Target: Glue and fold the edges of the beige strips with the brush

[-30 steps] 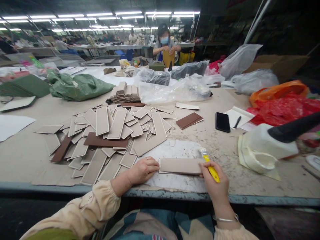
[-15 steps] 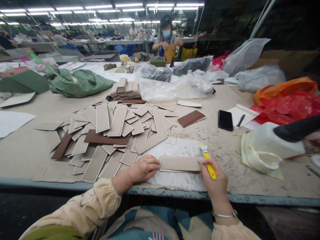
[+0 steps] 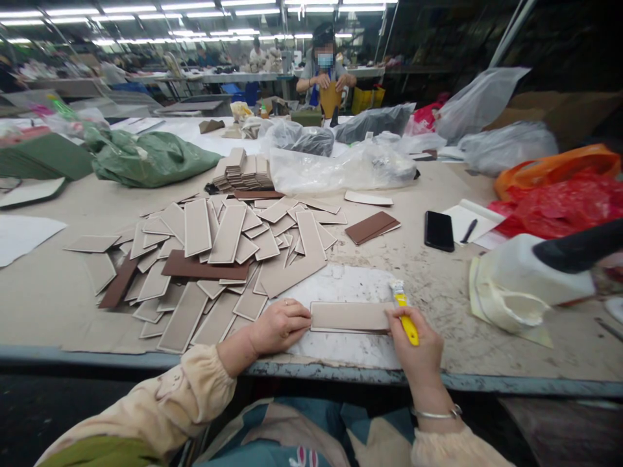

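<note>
A beige rectangular piece [image 3: 349, 316] lies flat on a white glue-stained mat [image 3: 341, 288] near the table's front edge. My left hand [image 3: 279, 325] is curled at the piece's left end, fingertips pressing on it. My right hand [image 3: 417, 350] grips a yellow-handled brush [image 3: 405, 314] and touches the piece's right end; the bristles point away from me. Several similar beige pieces [image 3: 228, 240] and a few brown ones [image 3: 204, 267] lie spread out just beyond my left hand.
A white glue jug [image 3: 516, 279] with a dark handle stands at the right. A black phone [image 3: 439, 229], a pen on paper, a brown piece [image 3: 372, 227], plastic bags and a stacked pile [image 3: 246, 172] lie farther back. Another person [image 3: 325, 71] works at the far end.
Both hands stay at the ends of the beige piece. The brush has tilted a little more upright, and the view has shifted slightly.
</note>
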`<state>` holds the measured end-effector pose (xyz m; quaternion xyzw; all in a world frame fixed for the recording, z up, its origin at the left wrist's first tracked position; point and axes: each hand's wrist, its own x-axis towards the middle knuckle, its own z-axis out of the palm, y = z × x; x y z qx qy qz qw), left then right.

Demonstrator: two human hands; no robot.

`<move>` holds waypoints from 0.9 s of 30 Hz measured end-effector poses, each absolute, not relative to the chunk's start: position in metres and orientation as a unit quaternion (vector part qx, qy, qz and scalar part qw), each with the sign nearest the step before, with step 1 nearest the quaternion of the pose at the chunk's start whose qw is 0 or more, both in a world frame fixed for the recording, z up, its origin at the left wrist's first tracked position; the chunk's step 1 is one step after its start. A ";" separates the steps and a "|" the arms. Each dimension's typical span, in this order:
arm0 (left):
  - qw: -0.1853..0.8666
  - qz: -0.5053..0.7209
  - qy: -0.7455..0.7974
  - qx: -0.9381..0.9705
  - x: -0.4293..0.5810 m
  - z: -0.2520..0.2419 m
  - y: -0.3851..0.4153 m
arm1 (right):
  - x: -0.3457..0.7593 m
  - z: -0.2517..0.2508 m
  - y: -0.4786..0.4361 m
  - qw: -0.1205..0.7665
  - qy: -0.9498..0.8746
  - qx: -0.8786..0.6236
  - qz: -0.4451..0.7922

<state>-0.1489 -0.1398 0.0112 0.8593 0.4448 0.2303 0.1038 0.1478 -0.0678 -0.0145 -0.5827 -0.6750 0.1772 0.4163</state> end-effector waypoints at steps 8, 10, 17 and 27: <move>0.109 0.227 0.442 0.861 -0.149 0.012 -0.140 | 0.149 -0.013 -0.068 0.414 -0.703 -0.560 0.145; 0.110 0.224 0.440 0.863 -0.149 0.013 -0.139 | 0.149 -0.013 -0.068 0.417 -0.708 -0.555 0.133; 0.094 0.226 0.438 0.865 -0.150 0.010 -0.139 | 0.148 -0.012 -0.067 0.413 -0.723 -0.543 0.108; 0.083 0.223 0.418 0.877 -0.153 0.003 -0.138 | 0.147 -0.012 -0.065 0.415 -0.751 -0.505 0.095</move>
